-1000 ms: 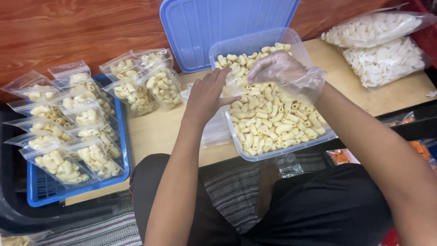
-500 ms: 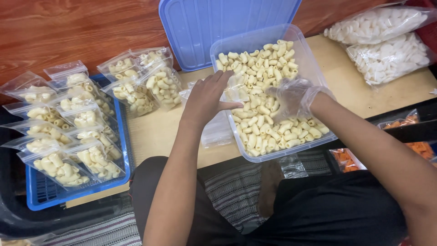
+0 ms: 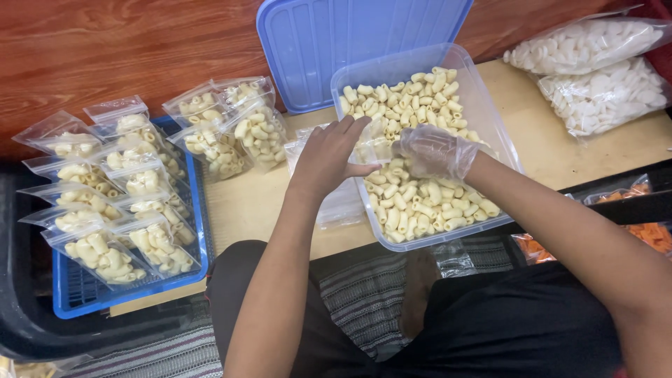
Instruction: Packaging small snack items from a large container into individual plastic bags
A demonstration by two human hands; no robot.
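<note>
Clear tub of macaroni sits on the worktop. At its near-left rim the bare left hand pinches a small clear bag; the gloved right hand, inside the tub, is closed on the bag's other side. Left of the tub: filled bags, then a blue tray. Beyond the tub: a blue lid.

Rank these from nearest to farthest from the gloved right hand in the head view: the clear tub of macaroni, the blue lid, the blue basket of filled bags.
From the right hand:
1. Clear tub of macaroni: the hand is inside it.
2. Blue lid: behind the tub, leaning on the wooden wall.
3. Blue basket: far left, holding filled bags.
</note>
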